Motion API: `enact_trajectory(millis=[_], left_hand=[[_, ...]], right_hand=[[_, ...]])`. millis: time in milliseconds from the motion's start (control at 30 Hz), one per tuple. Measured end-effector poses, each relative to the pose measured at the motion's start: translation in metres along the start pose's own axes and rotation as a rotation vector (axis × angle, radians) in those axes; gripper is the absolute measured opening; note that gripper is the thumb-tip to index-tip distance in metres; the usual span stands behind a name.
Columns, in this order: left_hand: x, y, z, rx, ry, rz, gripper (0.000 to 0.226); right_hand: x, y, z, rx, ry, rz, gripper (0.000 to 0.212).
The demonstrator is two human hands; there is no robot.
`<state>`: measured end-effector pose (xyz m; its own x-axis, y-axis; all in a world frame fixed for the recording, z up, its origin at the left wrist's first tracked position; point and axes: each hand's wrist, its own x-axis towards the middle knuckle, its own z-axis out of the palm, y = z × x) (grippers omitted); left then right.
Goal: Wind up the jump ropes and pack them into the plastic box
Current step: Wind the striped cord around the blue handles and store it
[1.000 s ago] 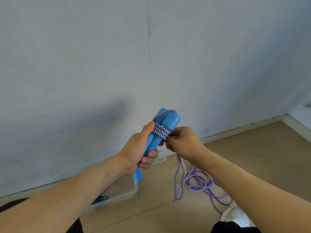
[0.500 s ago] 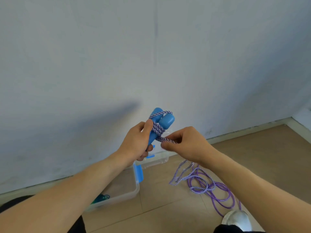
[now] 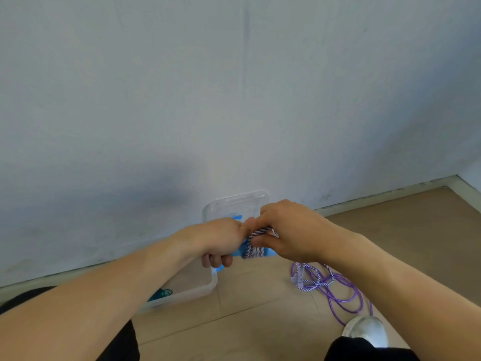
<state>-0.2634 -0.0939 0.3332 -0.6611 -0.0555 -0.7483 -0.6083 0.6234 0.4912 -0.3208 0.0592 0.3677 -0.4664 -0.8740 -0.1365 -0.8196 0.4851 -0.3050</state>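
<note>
Both forearms reach forward, hands meeting. The left hand [image 3: 217,241] clenches the blue handles [image 3: 240,252]; the right hand [image 3: 289,230] pinches the striped rope [image 3: 256,243] wound around them between thumb and fingers. Below the left fingers, the plastic box [image 3: 208,286] holds something teal [image 3: 160,294].

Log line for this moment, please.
left hand grips blue handles | right hand pinches striped rope mid-wrap | slack on floor | plastic box open

No readable text, label, brand, number or sign anywhere in view.
</note>
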Motion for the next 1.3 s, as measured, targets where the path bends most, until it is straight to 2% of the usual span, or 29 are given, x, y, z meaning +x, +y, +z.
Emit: enact_trajectory(millis=[100,267,333,433,600,700,800,900,1000,1100,1200,1300], left_hand=[[0.003,-0.001,0.007,0.035,-0.107,-0.012,0.072],[-0.01,0.001,-0.003,-0.138,-0.395,0.05,0.109],[-0.014,0.004,-0.006,-0.083,-0.422,0.105,0.101],[-0.016,0.004,-0.004,0.006,-0.46,0.207,0.087],[-0.017,0.002,-0.002,-0.068,-0.534,0.359,0.051],[-0.017,0.003,-0.001,-0.148,-0.415,0.483,0.049],[-0.018,0.006,0.003,-0.166,-0.229,0.578,0.036],[-0.018,0.008,0.006,-0.215,-0.175,0.644,0.05],[-0.02,0.01,0.007,-0.355,-0.092,0.716,0.054],[-0.021,0.009,0.004,-0.587,0.052,0.706,0.058],[-0.022,0.005,0.001,-0.738,0.089,0.699,0.064],[-0.025,0.001,-0.001,-0.774,0.094,0.733,0.052]], right_hand=[[0.0,0.006,0.006,0.157,-0.004,-0.055,0.015],[-0.003,0.026,0.002,0.559,0.001,0.054,0.011],[-0.003,0.032,-0.001,0.698,-0.008,0.063,0.012],[-0.003,0.036,-0.002,0.769,-0.033,0.068,0.01],[-0.007,0.039,0.0,0.954,-0.128,0.147,0.028],[-0.009,0.045,-0.004,1.093,-0.145,0.218,0.037],[-0.007,0.051,-0.008,1.365,-0.123,0.287,0.018],[-0.007,0.056,-0.007,1.556,-0.203,0.27,0.011],[-0.008,0.064,-0.001,1.634,-0.198,0.235,0.017],[-0.005,0.068,0.006,1.758,-0.218,0.209,0.034],[0.001,0.06,0.007,1.612,-0.26,0.254,0.024],[0.005,0.047,0.007,1.423,-0.264,0.297,0.033]])
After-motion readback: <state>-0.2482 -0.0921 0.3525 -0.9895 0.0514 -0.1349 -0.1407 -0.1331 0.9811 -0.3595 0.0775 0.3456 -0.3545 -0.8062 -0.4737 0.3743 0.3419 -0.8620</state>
